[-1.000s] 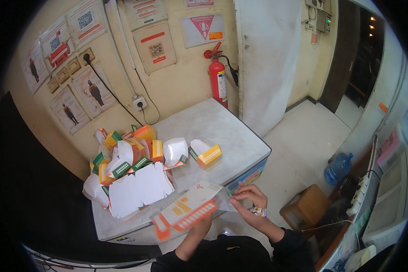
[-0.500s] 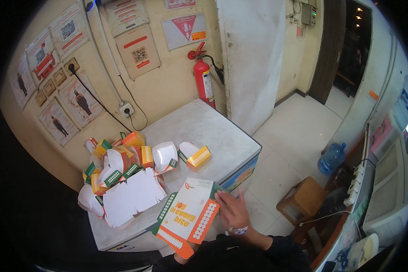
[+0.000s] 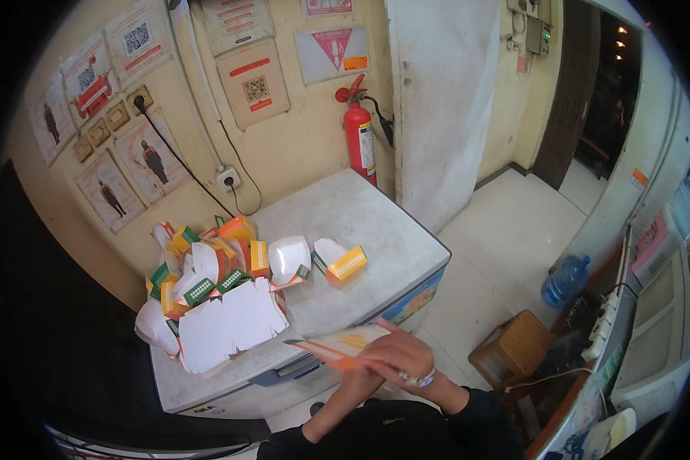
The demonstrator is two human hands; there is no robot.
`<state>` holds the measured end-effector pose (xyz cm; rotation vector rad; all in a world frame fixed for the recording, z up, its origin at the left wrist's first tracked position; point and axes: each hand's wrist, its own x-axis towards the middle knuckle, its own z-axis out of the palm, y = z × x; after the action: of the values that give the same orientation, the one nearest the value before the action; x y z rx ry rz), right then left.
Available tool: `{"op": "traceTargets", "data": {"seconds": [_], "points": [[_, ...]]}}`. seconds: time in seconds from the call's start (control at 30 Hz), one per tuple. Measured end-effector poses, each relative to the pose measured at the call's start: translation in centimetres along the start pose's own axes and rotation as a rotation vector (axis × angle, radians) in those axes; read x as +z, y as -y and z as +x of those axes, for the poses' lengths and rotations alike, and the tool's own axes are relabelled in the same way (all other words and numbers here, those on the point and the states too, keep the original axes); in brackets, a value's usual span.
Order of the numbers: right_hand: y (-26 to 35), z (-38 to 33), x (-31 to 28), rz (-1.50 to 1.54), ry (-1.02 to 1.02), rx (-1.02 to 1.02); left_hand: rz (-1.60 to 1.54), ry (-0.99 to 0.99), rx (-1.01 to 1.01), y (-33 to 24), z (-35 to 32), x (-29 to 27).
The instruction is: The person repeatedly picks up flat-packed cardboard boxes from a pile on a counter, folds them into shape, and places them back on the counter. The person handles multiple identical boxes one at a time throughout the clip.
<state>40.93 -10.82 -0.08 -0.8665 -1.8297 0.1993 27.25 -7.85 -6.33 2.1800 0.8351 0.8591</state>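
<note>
Wall, cream (image 3: 310, 115), papers (image 3: 254, 92) affixed: ahead-left of the hands (image 3: 397, 356). Surface, pale grey (image 3: 383, 222): just ahead. Floor, pale tile (image 3: 514, 222): right. Door, dark brown (image 3: 566, 115): far ahead-right.

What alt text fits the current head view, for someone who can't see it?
A person's right hand and partly hidden left hand are on a blurred orange-patterned carton by the front edge of a pale worktop. On it lie a stack of white card and a pile of colourful boxes, with a red fire extinguisher behind.
</note>
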Motion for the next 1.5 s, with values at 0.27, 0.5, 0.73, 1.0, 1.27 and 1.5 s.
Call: {"op": "traceTargets", "data": {"seconds": [0.27,0.5,0.73,1.0,1.27,1.5], "points": [[-0.5,-0.6,0.1,0.245,0.015,0.250,-0.959,-0.276,-0.198,-2.1,-0.9,-5.4],[0.3,-1.1,-1.1,0.586,0.009,0.558,-0.874,-0.324,-0.182,-2.1,-1.2,-6.8],[1.6,-2.2,1.8,0.479,-0.434,0.416,-0.246,-0.626,0.086,-3.4,-0.9,-2.9],[1.7,-1.0,2.7,0.059,-0.509,0.139,-0.607,-0.606,0.016,-4.3,-1.3,-1.8],[2.7,-1.0,3.3,-0.102,-0.369,0.097,-0.771,-0.752,0.094,-3.4,-1.3,-0.7],[4.5,-1.2,5.4,-0.336,-0.177,0.232,-1.006,-0.631,-0.081,-3.8,-1.3,-1.6]]}}
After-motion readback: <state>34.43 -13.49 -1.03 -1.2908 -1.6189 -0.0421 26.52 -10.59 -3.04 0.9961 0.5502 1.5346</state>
